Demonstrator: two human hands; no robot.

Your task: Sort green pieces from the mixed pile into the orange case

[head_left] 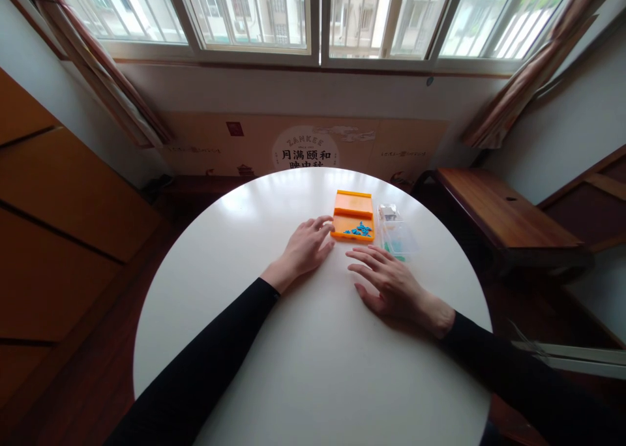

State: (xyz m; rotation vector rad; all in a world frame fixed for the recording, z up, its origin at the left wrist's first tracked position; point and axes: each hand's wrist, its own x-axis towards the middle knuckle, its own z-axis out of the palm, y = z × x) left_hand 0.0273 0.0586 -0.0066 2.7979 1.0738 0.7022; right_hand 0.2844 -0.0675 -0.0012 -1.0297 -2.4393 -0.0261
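Orange box (353,203): I see it on the white table (313,368), already open, a ridge parting its far half from its near half
Blue pieces (360,229): loose in a small heap in the near half of the orange box; I see none in either hand, so I judge the handling of them barely begun, with sorting or lifting out yet to be done
Left hand (307,245): fingers loosely bent, gripping nothing I can see, fingertips at the box's left edge; I cannot tell whether they touch it
Right hand (388,280): fingers parted and relaxed, holding nothing that shows, just on my side of the box and clear case
Clear case (405,236): just right of the orange box, something green at its near left, in or under it I cannot tell
Clear packet (388,211): beyond the case, something pale inside, too small to name
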